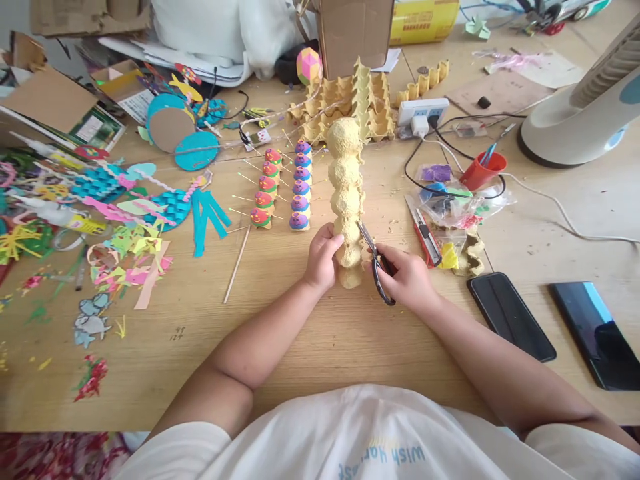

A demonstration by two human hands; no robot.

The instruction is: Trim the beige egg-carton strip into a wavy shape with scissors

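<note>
My left hand (323,259) is closed around the lower part of a yellow egg-carton strip (346,175), its thumb lying across the bumps. The strip stretches away from me, rounded side up. In my right hand (407,275) is a pair of black-handled scissors (379,265), with the blades against the strip's right edge. How far the blades are apart is hard to make out. Left of the strip stand two painted egg-carton caterpillars, one red and green (265,199), the other purple and blue (300,188). Thin sticks poke out from both.
Behind the strip lies a larger egg carton (325,100). To the right are a red utility knife (424,233), an orange cup (483,170), two phones (511,317) and a power strip (423,110) with cables. Paper scraps (125,253) and blue paper crafts (196,151) cover the left side.
</note>
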